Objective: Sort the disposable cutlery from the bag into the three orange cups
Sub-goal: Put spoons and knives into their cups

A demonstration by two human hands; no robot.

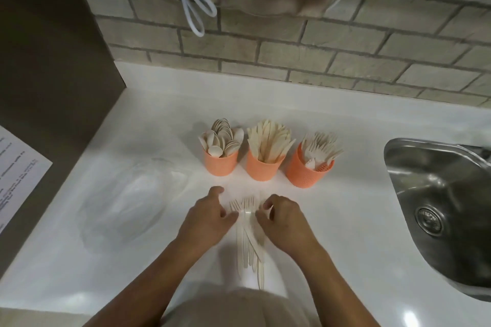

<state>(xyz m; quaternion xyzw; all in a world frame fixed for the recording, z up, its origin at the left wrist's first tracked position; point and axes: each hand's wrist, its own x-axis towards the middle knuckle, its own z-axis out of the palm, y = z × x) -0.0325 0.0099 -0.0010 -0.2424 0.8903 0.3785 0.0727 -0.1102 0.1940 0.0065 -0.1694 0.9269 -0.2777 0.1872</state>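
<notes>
Several forks (247, 233) between left hand (210, 218) and right hand (283, 219)

Three cups stand in a row on the tabletop (332, 233), before the wall (292, 48): the left cup (221, 164) holds spoons (221, 135), the middle cup (261, 168) knives (268, 141), the right cup (305, 174) forks (321, 145). In front of the cups, loose forks (248, 231) lie on the tabletop between the left hand (210, 218) and the right hand (283, 220), tines towards the cups. The bag (127, 194) lies left of the hands. A sink (438, 194) is set in at the right. A sheet of paper (18, 175) sits at the far left
</notes>
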